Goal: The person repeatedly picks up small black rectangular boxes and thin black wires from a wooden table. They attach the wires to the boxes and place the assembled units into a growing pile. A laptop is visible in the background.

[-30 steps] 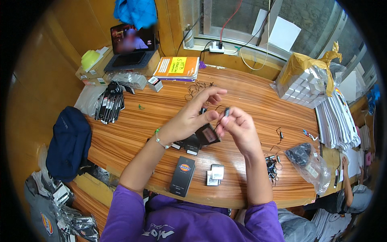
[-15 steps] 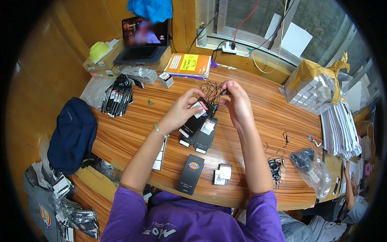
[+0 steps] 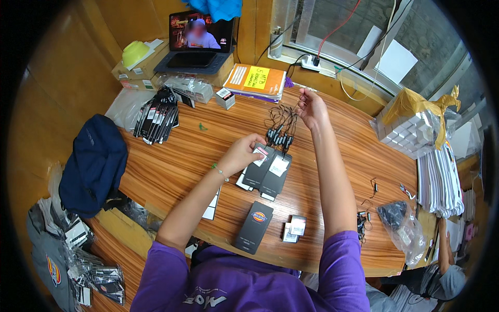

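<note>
In the middle of the table lies a small stack of black hang tags (image 3: 273, 179) with white barcode stickers. My left hand (image 3: 240, 156) is closed at the upper left edge of the stack, thumb on the top-left tag's sticker. Black cords (image 3: 281, 115) with small black plastic ends (image 3: 279, 138) spread out beyond the tags. Farther off, my right hand (image 3: 313, 109) is raised, its fingers pinching a thin black cord. Nearer me lie a black tag with an oval logo (image 3: 253, 228) and a small pile of white stickers (image 3: 294, 229).
Fanned black tags (image 3: 156, 120) lie at the left, near a navy bag (image 3: 93, 165). Orange notebooks (image 3: 254, 81) and a tablet (image 3: 201, 34) stand at the back. To the right are loose cords (image 3: 362, 221), a plastic bag (image 3: 403, 226), a wrapped box pack (image 3: 408, 125) and stacked white garments (image 3: 441, 179).
My right hand has moved away from me, drawing the cord out. My left hand has lowered its tag onto the stack. The view has shifted slightly.
</note>
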`<state>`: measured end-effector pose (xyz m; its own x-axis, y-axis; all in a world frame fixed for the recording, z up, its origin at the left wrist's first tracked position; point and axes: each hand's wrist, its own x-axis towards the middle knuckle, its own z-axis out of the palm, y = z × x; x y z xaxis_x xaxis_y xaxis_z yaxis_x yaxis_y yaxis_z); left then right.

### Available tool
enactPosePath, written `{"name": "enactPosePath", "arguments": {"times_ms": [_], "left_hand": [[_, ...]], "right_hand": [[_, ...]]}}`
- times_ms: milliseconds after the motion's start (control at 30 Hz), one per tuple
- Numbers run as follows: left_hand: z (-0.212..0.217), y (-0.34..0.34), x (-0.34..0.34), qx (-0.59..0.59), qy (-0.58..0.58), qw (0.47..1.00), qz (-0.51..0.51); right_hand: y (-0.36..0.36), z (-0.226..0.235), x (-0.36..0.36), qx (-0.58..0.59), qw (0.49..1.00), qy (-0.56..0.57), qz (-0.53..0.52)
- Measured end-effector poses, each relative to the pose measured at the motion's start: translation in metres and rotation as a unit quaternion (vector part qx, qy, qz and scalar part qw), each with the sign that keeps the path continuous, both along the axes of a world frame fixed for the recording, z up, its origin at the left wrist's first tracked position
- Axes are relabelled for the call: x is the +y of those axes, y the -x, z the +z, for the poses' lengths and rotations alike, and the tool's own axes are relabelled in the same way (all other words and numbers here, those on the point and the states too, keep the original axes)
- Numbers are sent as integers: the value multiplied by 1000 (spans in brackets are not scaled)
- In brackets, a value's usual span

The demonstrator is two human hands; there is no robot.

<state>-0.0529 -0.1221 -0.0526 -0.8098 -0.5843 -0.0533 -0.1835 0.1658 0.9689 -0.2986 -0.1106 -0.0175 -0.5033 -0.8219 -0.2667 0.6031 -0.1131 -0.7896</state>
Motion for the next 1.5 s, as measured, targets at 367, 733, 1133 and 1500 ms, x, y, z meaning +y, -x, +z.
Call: {"name": "enactPosePath", "arguments": {"times_ms": [367,733,1133,1500], "left_hand": [[11,-5,4,-96,149,984,4],[11,-39,43,-115,107,987,-19],[68,-78,82,-173,296,934,-100],[45,-68,98,-163,205,957,-123]], "right_hand": [[4,-27,-30,140,987,-55,58],[7,-55,-48,292,944,-133,76],[8,0,38,541,837,-84,5],[-112,8,264,663,696,-188,200]]}}
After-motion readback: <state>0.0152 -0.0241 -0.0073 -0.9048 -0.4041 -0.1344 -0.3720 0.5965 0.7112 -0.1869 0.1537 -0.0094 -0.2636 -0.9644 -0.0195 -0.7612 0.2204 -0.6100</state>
